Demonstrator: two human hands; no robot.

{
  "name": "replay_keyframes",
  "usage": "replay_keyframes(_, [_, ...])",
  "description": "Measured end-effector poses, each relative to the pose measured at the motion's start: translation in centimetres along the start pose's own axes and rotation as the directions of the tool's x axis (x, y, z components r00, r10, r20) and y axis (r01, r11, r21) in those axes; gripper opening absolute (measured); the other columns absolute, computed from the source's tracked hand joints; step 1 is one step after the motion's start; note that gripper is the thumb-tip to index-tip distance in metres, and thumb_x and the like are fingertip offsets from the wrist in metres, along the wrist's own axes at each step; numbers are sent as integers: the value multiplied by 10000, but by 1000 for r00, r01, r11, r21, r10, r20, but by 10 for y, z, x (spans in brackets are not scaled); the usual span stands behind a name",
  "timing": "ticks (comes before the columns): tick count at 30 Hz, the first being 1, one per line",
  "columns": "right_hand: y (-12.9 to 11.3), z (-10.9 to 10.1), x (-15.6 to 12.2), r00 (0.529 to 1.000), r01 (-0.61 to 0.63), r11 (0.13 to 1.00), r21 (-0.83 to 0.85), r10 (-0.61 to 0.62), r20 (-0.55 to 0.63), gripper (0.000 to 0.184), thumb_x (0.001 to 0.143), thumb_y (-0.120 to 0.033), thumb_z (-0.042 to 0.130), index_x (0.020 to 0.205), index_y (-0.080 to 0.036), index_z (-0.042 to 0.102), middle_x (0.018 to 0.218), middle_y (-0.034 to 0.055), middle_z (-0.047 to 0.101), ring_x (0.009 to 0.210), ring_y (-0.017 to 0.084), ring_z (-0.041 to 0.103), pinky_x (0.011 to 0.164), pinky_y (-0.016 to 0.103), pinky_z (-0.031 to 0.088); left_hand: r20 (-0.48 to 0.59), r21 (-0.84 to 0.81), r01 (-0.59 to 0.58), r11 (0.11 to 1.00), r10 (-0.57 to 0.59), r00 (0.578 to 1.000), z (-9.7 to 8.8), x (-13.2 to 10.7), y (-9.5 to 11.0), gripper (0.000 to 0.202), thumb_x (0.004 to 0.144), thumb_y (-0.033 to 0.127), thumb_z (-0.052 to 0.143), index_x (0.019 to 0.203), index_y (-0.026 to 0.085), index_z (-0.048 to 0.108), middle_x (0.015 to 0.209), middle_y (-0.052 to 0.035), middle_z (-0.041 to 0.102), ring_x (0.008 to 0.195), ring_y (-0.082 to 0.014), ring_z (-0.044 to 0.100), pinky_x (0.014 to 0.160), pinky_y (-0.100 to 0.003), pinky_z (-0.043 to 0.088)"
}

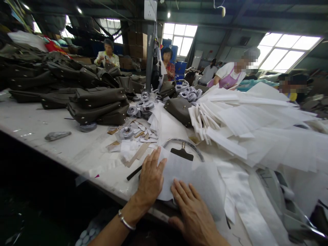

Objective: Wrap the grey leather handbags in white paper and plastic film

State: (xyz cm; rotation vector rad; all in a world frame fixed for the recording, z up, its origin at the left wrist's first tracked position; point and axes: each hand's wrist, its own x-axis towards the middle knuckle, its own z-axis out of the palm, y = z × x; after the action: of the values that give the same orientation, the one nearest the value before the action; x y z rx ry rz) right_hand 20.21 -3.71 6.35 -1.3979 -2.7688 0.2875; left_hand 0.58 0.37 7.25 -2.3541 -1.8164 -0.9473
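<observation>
Workshop with bright windows (180,35) behind, co-workers further back, long white table (77,153) across the view. Left: stacked dark bags (99,106), small wrapped bundle (57,136) in front. Next, paper scraps (143,132), then a black strip (134,173) just beside the left hand (151,174). Left fingers straight, laid on the left end of a white sheet (191,174), not clenched. Sheet is at the near table edge, under and between both hands, long axis roughly left to right. Just past its far edge: handle loop (200,151) and dark tab (181,154), ahead of the fingers, left fingertips nearer. What's under the sheet: can't tell. Right hand (193,208) on the sheet's near side, fingers extended and slightly spread, thumb apart, no grasp seen. Far right: big pile of white sheets (238,116), gray tool (271,191) nearer.
</observation>
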Motion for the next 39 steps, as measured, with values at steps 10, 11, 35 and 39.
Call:
replay_keyframes(10, [19,20,-9,951,19,977,212,48,-305,568,883,-310,617,1423,-183,497,1419,130,539,1326,289,492,1087,505,444,340,-480,-29,877,217,915,18,-26,8,335,948,146,451,1252,181,588,1209,-91,670,1110,-216,628,1023,-350,480])
replay_keyframes(11, [22,22,-8,935,-6,965,261,98,-341,459,928,-291,554,1377,-198,553,1378,117,581,1300,273,523,1064,480,473,335,-489,-18,872,207,919,20,-28,5,311,944,150,468,1222,188,601,1183,-84,676,1089,-214,631,1011,-343,481])
replay_keyframes(35, [9,-12,30,966,-162,987,14,161,-204,181,876,-149,643,746,-258,710,794,2,711,832,206,635,732,308,458,581,-181,-182,967,254,773,13,1,14,175,891,71,495,841,144,646,873,-108,667,819,-244,653,755,-334,521])
replay_keyframes(39, [15,-8,34,919,-243,946,214,295,-263,169,845,-127,674,750,-263,706,779,-21,697,824,190,632,761,301,449,594,-198,-194,961,276,756,13,18,13,210,864,49,475,846,144,661,845,-102,674,766,-237,663,734,-326,521])
